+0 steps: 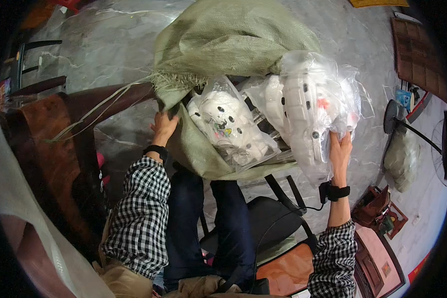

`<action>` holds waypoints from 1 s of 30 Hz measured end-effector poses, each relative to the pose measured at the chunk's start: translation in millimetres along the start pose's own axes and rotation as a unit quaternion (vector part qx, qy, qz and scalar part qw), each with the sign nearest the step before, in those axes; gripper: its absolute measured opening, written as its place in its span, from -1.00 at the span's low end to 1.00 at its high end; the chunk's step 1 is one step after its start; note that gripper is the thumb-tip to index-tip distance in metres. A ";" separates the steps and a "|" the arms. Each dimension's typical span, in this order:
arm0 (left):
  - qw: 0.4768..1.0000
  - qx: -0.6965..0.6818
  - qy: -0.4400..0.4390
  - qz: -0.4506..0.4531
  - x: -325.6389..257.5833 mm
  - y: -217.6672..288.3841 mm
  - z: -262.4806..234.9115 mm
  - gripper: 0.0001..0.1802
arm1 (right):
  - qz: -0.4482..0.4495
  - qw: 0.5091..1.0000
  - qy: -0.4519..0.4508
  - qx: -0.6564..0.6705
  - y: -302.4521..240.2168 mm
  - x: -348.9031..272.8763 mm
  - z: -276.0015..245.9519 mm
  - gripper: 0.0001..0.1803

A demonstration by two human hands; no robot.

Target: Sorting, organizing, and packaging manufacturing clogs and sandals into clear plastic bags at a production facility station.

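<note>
A large green woven sack (233, 37) lies with its frayed mouth spread toward me. My left hand (165, 126) grips the left edge of this mouth, its fingertips partly hidden by the fabric. On the right, my right hand (339, 149) holds a clear plastic bag of white clogs (308, 99), with dark oval holes and a reddish patch showing through the film; some of its fingers are hidden behind the bag. Inside the sack mouth rests another bagged pair of white clogs (221, 114) with small coloured decorations. More wrapped white pieces show between the two.
A black chair seat (256, 223) stands below the sack, near my legs. Brown wooden furniture (49, 144) is at the left. Loose pale straps (97, 107) trail from the sack. At right are a black stand (392, 116), a clear plastic bag (402, 161) and a brown wooden object (377, 208).
</note>
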State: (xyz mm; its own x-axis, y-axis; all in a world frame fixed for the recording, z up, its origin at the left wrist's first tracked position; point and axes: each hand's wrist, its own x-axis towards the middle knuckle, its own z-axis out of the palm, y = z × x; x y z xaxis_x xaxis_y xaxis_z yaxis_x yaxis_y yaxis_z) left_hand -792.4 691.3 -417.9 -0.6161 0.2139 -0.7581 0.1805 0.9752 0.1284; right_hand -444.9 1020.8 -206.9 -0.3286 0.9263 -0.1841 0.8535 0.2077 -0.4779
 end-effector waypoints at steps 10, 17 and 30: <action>0.909 -0.267 0.265 0.181 -122.1 48.0 -65.6 -0.58 | -0.151 0.986 -0.009 -0.071 3.8 -36.4 -18.8 -0.77; 0.884 -0.315 0.153 0.308 -253.3 85.1 -110.7 -0.29 | -0.214 0.956 -0.195 -0.050 -50.6 -133.4 -60.0 -0.78; 0.895 -0.288 0.004 0.341 -440.3 81.6 -172.9 -0.29 | -0.299 0.940 -0.115 -0.117 -59.9 -87.4 18.9 -0.74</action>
State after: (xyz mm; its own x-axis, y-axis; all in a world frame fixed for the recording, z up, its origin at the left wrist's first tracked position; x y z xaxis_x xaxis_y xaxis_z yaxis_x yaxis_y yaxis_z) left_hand -639.0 686.7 37.0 -0.5194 0.7688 -0.3731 0.0926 0.4847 0.8698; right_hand -475.0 921.5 -178.4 -0.8340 0.5348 -0.1356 0.5445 0.7583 -0.3584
